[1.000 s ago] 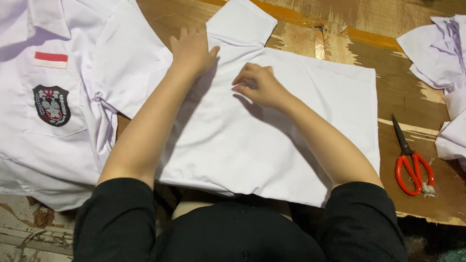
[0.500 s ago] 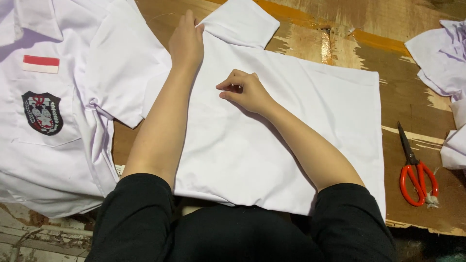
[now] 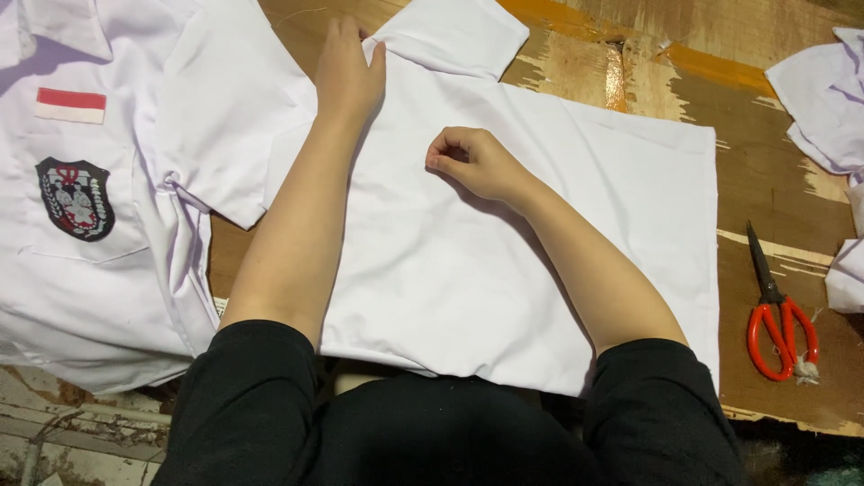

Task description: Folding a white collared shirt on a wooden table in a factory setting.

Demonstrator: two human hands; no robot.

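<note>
White shirt panel (image 3: 504, 261) lies flat on the worn wooden table (image 3: 765, 171), centre of view, its short sleeve (image 3: 454, 36) at the far edge. Left hand (image 3: 346, 76) flat on the fabric at the far left corner beside the sleeve, palm down, fingers straight and together, clamped on nothing. Right hand (image 3: 472, 162) rests on the panel's middle, fingers curled in to a loose fist; can't tell if anything is pinched inside. Left of the panel: a second white shirt (image 3: 117, 180), overlapped slightly, with a small red-and-white rectangular patch (image 3: 70, 105) and below it a dark shield-shaped badge (image 3: 76, 198) on the pocket. Right, near edge: red-handled scissors (image 3: 778, 315), closed, well apart from both hands. Far right: crumpled white cloth (image 3: 828, 99).
</note>
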